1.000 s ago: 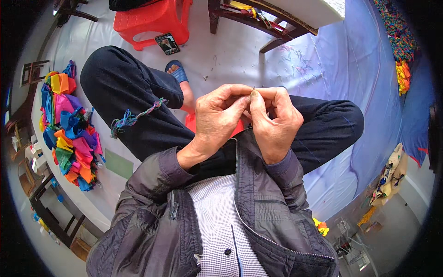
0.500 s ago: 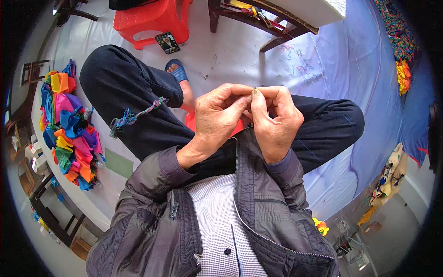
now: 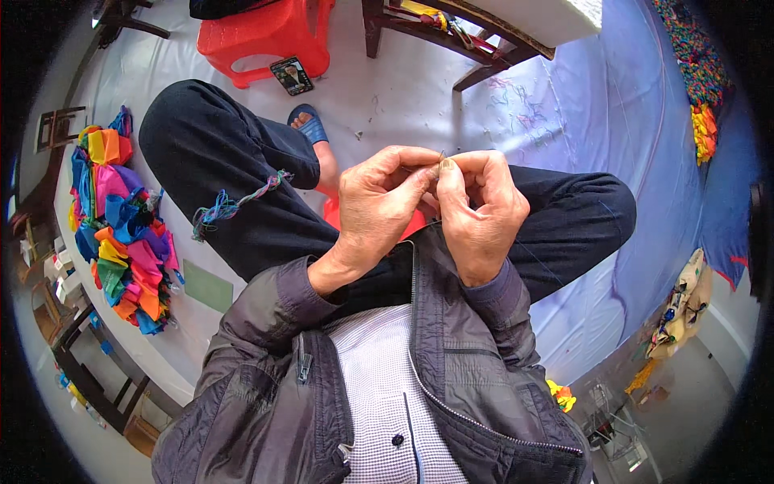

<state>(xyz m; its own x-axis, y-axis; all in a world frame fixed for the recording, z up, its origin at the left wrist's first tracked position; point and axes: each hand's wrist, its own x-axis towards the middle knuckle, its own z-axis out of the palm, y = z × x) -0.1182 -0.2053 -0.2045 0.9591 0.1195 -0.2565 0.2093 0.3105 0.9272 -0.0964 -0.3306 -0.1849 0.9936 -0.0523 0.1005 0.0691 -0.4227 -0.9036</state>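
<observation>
Above my lap, my left hand (image 3: pixel 379 198) and my right hand (image 3: pixel 482 211) meet at the fingertips, both closed in a pinch. From between the left thumb and forefinger pokes a thin sliver like a needle (image 3: pixel 443 155); most of it is hidden. The right thumb and forefinger press against the same spot, apparently on a fine thread. A faint blue thread (image 3: pixel 542 252) trails over my right thigh below that hand. Across my left thigh lies a bundle of multicoloured threads (image 3: pixel 234 208).
A heap of bright cloth pieces (image 3: pixel 133 234) lies at the left, near a flat green sheet (image 3: pixel 207 285). Ahead stand a red plastic stool (image 3: pixel 266 36) with a phone (image 3: pixel 292 76) by it and a dark wooden frame (image 3: pixel 476 48). Thread scraps (image 3: pixel 520 113) litter the plastic-covered floor.
The fingertips have shifted very slightly, and the thin tip shows a little more above them. Otherwise the hands keep their place.
</observation>
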